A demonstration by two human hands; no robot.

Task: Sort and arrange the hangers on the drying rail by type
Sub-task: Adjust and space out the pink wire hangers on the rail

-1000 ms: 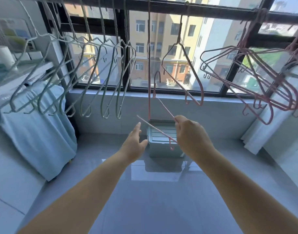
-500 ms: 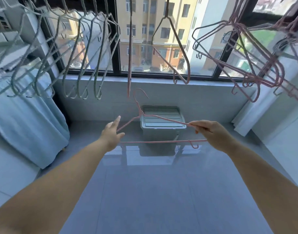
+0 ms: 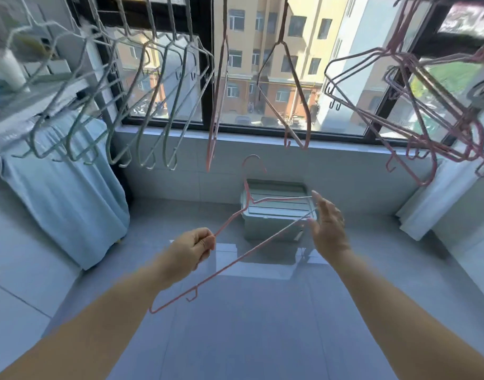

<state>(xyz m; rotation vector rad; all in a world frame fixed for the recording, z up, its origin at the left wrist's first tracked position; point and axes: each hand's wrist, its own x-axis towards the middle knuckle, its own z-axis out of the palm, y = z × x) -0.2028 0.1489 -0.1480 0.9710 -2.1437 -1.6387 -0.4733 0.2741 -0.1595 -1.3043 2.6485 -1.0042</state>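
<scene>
Up left of the floor box (image 3: 276, 208), grey hangers (image 3: 168, 111) bunch together; up right, pink ones (image 3: 416, 86). Over the box, the left hand (image 3: 192, 249) pinches a pink hanger (image 3: 235, 260) in its fingers. The right hand (image 3: 327, 226) is released beside it, probably steadying it for rehanging.

a home's enclosed laundry balcony, several floors up; grey-green wire hangers (image 3: 111, 105) and pink wire hangers (image 3: 432, 124) hang in rows overhead before a wide black-framed window (image 3: 205, 105); outside, yellow and brick apartment buildings (image 3: 249, 37) show from well above street level; indoors there are glossy pale floor tiles (image 3: 262, 338), a tiled sill (image 3: 345, 152), a lidded plastic storage box (image 3: 276, 209) beneath it, and a light blue cloth cover (image 3: 70, 201) draped at the left.
</scene>
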